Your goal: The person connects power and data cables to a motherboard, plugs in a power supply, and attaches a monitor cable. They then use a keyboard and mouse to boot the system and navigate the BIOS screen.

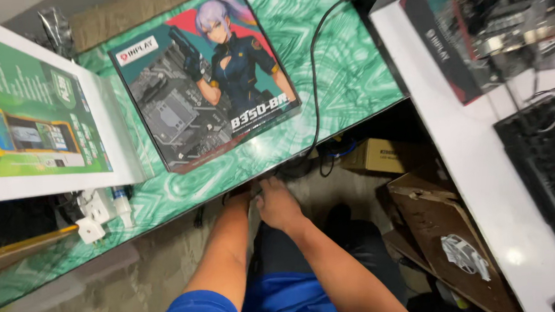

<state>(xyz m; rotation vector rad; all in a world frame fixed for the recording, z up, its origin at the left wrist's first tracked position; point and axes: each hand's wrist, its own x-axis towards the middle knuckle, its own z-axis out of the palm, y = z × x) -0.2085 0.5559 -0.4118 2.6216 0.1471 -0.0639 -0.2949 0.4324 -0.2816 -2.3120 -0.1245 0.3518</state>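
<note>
Both hands reach under the front edge of the green marbled glass tabletop (349, 74), the right hand (279, 204) curled around something thin and pale, the left hand (240, 197) mostly hidden so its grip is unclear, and a careless tug there could snag the black cable (315, 96) hanging over the edge and drag the flat cardboard box with a cartoon figure (205, 77).

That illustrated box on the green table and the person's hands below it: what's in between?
In the head view, only a strip of bare green marbled table lies between the illustrated box and the right hand. The left hand reaches under the table's edge beside it.
</note>
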